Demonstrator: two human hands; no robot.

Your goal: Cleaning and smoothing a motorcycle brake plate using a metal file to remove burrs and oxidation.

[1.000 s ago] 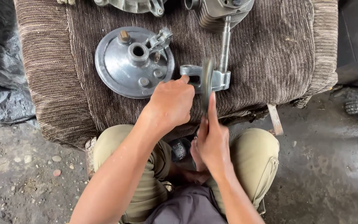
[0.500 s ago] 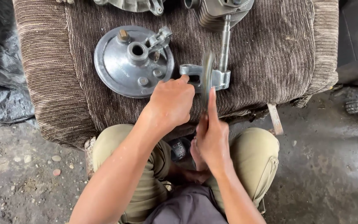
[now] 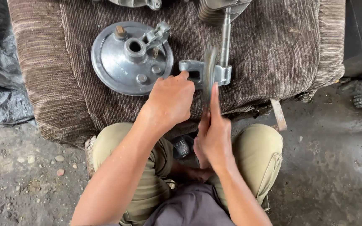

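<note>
**Inspector:** Where is the work piece?

**Assistant:** The small grey cast-metal bracket (image 3: 197, 71) lies on the brown ribbed cushion (image 3: 273, 54), right of the round grey metal hub plate (image 3: 124, 62). A blurred grey wire disc (image 3: 209, 73) stands against it.

**Inspector:** Grips?

**Assistant:** The left hand (image 3: 170, 100) is curled, fingertips pressing the bracket's near end. The right hand (image 3: 214, 134) is closed around something below the disc, forefinger extended; what it holds is hidden.

**Inspector:** Progress?

**Assistant:** By my judgement mid-cleaning; the bracket still looks dull.
</note>
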